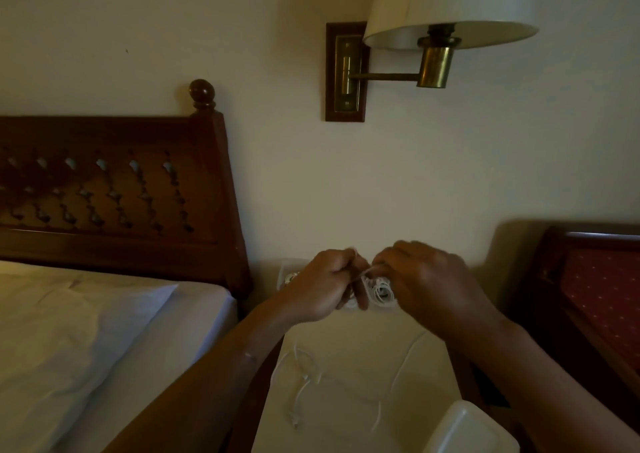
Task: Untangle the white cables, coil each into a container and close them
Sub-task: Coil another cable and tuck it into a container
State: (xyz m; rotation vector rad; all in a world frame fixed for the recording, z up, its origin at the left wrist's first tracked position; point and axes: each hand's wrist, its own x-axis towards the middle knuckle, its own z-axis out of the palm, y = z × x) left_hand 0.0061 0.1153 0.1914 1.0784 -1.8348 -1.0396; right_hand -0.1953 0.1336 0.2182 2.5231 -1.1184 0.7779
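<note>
Both hands are raised above the white nightstand top (356,414), close together. My left hand (325,284) pinches a strand of a white cable. My right hand (422,281) grips a small coil of that white cable (379,290), loops showing between the two hands. One loose end (405,366) hangs down from the coil to the tabletop. A second white cable (304,380) lies loosely tangled on the nightstand, below my left forearm. A translucent white container (467,428) sits at the nightstand's near right corner; whether it is closed cannot be told.
A bed with white sheets (86,342) and a dark wooden headboard (114,189) stands to the left. A brass wall lamp (433,37) hangs above. A red upholstered chair (595,297) is at the right. A wall socket (289,274) sits behind my left hand.
</note>
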